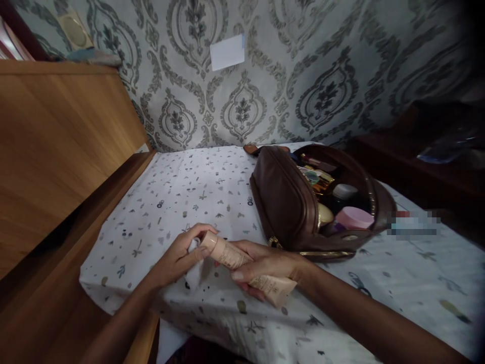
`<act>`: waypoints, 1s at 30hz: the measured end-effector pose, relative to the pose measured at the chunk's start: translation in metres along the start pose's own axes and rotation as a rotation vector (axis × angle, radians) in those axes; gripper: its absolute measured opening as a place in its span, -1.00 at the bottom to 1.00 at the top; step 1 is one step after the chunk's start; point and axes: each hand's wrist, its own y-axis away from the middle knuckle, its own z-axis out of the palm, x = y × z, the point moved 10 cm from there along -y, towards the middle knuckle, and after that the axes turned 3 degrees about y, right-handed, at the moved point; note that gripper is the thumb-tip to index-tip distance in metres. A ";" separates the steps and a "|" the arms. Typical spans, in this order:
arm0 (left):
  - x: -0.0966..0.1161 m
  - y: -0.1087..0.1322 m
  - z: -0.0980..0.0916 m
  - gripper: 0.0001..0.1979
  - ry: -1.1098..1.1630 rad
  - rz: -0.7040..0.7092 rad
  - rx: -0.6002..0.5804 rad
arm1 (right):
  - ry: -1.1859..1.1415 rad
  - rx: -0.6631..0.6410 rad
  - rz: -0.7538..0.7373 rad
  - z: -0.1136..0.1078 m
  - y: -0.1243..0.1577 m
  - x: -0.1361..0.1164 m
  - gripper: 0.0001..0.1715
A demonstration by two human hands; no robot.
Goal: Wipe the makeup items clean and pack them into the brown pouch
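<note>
A beige squeeze tube (237, 257) lies across my two hands above the front part of the cloth-covered surface. My right hand (261, 265) is wrapped round the tube's body, thumb on top. At the capped end, my left hand (191, 250) has its fingers closed on the cap, with a white wipe or tissue (194, 270) held in the same hand and hanging below. Just beyond my right hand stands a brown cosmetic bag (282, 194), unzipped. Inside it are a pink-lidded container (354, 218), a white-capped item (344, 191) and several other small items.
White printed cloth (182, 187) covers the surface. On the left rises a wooden cabinet (64, 131); behind is a patterned wall (242, 106) with a white card (227, 52). A blurred-out packet (414, 223) lies right of the bag. Dark furniture (401, 156) stands at the right.
</note>
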 end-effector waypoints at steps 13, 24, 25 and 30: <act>0.001 0.015 -0.049 -0.67 -0.218 0.081 0.639 | -0.017 0.048 -0.030 -0.009 -0.005 -0.001 -0.31; 0.055 0.002 0.020 -0.73 -0.838 0.655 0.166 | -0.001 0.036 -0.004 -0.008 -0.003 0.008 -0.33; 0.054 0.000 0.021 -0.76 -0.860 0.646 0.166 | 0.021 0.040 -0.004 -0.008 -0.003 0.007 -0.34; 0.045 -0.013 0.017 -0.72 -0.783 0.460 0.153 | 0.112 0.047 -0.033 -0.004 -0.003 0.000 -0.35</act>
